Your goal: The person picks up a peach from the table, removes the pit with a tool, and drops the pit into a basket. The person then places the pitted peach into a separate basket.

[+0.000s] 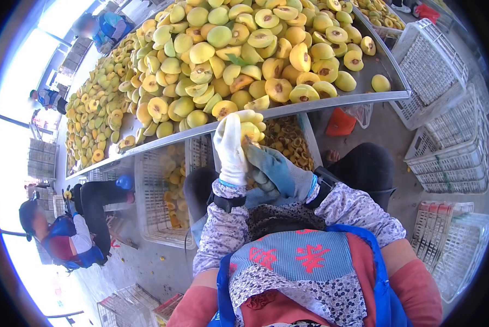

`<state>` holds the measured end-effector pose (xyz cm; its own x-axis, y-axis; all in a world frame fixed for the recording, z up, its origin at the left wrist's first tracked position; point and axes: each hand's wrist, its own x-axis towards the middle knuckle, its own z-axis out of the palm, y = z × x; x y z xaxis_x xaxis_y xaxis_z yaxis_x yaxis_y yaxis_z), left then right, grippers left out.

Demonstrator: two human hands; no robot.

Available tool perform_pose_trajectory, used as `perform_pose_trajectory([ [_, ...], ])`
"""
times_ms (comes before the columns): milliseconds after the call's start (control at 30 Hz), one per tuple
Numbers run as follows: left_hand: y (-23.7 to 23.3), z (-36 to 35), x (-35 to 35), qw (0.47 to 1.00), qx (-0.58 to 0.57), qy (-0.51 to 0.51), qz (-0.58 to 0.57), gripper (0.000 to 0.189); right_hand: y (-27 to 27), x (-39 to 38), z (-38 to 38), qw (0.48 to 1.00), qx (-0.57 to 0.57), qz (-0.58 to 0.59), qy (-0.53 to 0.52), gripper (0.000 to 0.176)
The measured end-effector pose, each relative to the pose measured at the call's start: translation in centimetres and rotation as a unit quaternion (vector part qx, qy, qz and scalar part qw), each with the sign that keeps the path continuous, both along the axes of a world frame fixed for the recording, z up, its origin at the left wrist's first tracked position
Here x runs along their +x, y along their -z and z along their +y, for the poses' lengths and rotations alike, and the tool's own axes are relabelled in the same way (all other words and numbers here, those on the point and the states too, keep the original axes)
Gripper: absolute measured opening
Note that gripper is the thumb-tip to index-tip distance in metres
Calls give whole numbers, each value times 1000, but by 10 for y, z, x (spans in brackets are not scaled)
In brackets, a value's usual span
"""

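My left hand (231, 150), in a white glove, is wrapped around a yellow peach piece (249, 131) just below the table's front edge. My right hand (282, 173), in a blue-grey glove, is closed against the lower side of this fruit. A small dark tip shows where the right fingers meet the peach; what the right hand grips is too hidden to name. Beyond both hands, halved yellow peaches (277, 90), many with their pits showing, are heaped on a metal table (359, 98). Under the edge, a crate of peach pieces (288, 139) is partly covered by my hands.
A white crate (165, 235) with peach pieces stands left of my knees. Stacked plastic crates (432, 62) and more crates (451, 147) line the right side. At left sits a co-worker (73, 240); other people are farther back. An orange bag (339, 122) lies under the table.
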<state>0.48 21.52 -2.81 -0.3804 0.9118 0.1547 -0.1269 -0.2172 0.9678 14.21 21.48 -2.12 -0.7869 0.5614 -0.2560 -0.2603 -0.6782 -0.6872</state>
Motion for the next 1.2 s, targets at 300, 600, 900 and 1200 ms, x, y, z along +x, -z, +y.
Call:
perform_pose_trajectory([
  [300, 7, 0, -6, 987, 87, 57, 121, 46, 16, 3, 5, 951, 195, -236, -55, 43],
  [600, -3, 0, -3, 991, -32, 124, -36, 52, 24, 13, 20, 968, 107, -150, -171, 38],
  [900, -12, -2, -71, 921, 27, -33, -386, 30, 63, -9, -11, 897, 421, -119, 53, 50],
  [1200, -48, -37, -132, 805, 2, -433, 406, 17, 51, -6, 20, 961, -258, 45, -87, 39],
])
